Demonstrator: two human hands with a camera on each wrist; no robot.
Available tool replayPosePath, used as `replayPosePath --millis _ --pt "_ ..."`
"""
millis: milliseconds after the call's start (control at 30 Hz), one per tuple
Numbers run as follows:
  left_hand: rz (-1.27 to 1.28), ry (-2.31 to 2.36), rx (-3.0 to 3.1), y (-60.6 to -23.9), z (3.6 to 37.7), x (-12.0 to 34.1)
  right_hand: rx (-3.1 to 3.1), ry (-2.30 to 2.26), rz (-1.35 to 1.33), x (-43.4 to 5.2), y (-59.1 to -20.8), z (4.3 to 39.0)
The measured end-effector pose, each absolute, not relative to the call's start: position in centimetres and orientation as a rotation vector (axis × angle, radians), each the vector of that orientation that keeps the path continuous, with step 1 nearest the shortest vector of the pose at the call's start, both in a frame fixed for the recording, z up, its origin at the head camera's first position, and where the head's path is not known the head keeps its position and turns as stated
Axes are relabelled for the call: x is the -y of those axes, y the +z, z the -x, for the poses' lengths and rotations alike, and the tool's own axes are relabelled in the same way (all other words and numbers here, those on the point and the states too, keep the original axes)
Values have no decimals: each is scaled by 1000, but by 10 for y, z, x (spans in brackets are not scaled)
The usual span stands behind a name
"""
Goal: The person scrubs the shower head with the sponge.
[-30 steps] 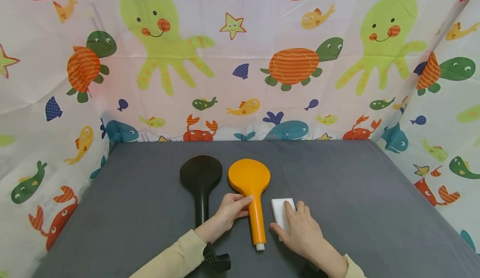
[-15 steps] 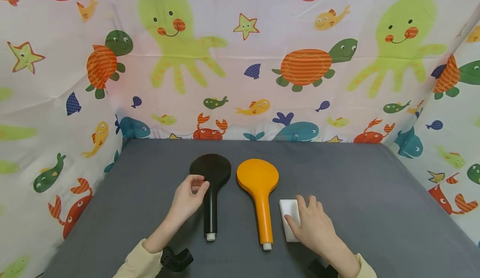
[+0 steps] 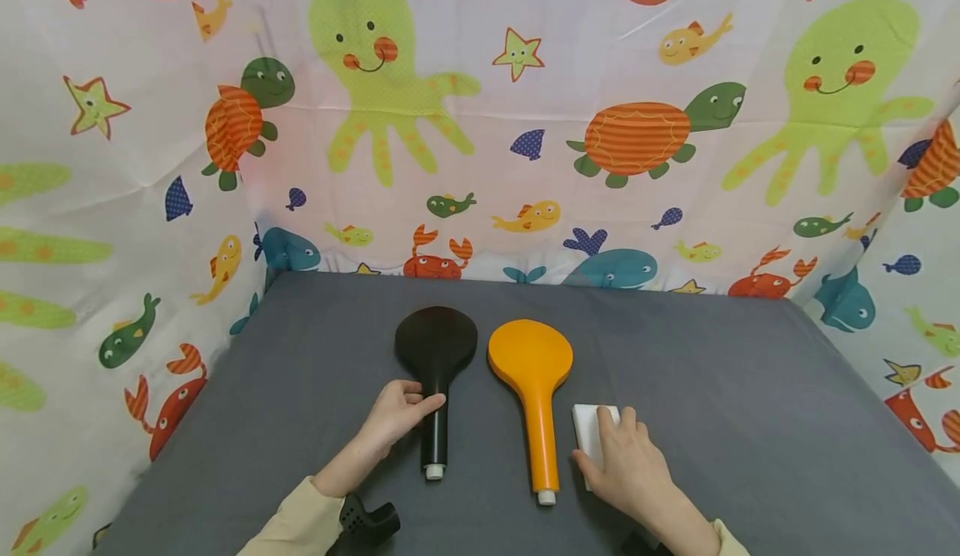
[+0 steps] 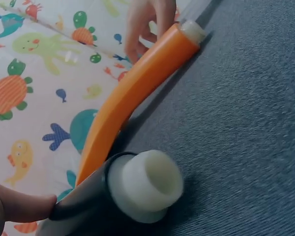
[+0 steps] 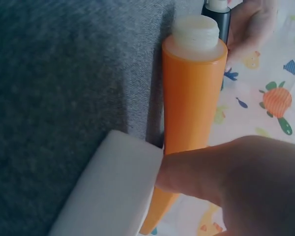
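Grey cloth-covered table (image 3: 712,423), walled at 9, 12 and 3 o'clock by a white curtain printed with sea animals (image 3: 480,122).

Two plastic shower heads lie flat near the table's middle, side by side, round heads toward 12 o'clock, handles toward 6 o'clock, each ending in a white threaded collar. The black plastic shower head (image 3: 435,356) lies at 9 o'clock of the orange plastic shower head (image 3: 534,381); they are close but apart.

Left hand (image 3: 397,414): at 9 o'clock of the black handle, fingers curled against its side, thumb tip on the handle. The left wrist view shows a fingertip (image 4: 19,206) pressed to the black handle just above the collar. The hand pinches the handle; the shower head lies on the cloth.

Right hand (image 3: 630,464): lies on a white rectangular foam block (image 3: 588,431), just at 3 o'clock of the orange handle. Fingers reach over the top of the block and the thumb (image 5: 206,172) presses its edge next to the orange handle. The block rests flat on the table; whether the fingers clamp it or only rest on it, cannot tell.

Both sleeves are pale yellow, with a black wrist mount (image 3: 367,523) at the left cuff.
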State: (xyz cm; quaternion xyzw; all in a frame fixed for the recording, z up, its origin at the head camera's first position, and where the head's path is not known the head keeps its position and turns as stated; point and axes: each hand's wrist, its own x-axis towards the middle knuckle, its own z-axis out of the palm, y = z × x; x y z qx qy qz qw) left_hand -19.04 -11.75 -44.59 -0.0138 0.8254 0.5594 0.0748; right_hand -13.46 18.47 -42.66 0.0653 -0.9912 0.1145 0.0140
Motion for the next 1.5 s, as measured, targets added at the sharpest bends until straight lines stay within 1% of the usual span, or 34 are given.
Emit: replayPosePath --millis 167,300,433,533,667,767,933,1100,1200,1333,1500 --pt "6 1763 -2363 -449 196 120 3056 353 -211 -185 -430 135" --pt "-9 1922 -2172 -451 197 121 3031 355 -201 -184 -432 135" --pt "-75 2055 -2004 -452 197 120 3003 369 -175 -183 -432 133" --pt "-120 2118 -1925 -450 196 119 2940 386 -163 -184 -428 133" --pt "-194 2173 -1896 -440 193 118 2758 417 -203 -182 -411 135" --pt "-290 2170 -1947 -428 188 114 2562 444 -337 -176 -391 139" --pt "-458 2103 -2053 -410 174 103 2235 461 -671 -156 -363 142" --pt "-647 2017 -2137 -403 161 90 2072 397 -950 -132 -357 143" --pt "-771 1967 -2157 -402 155 84 2021 315 -1050 -123 -359 147" --pt "-839 1928 -2140 -404 149 78 1952 300 -1013 -124 -356 157" --pt "-820 1880 -2179 -405 145 77 2018 448 -770 -140 -346 174"
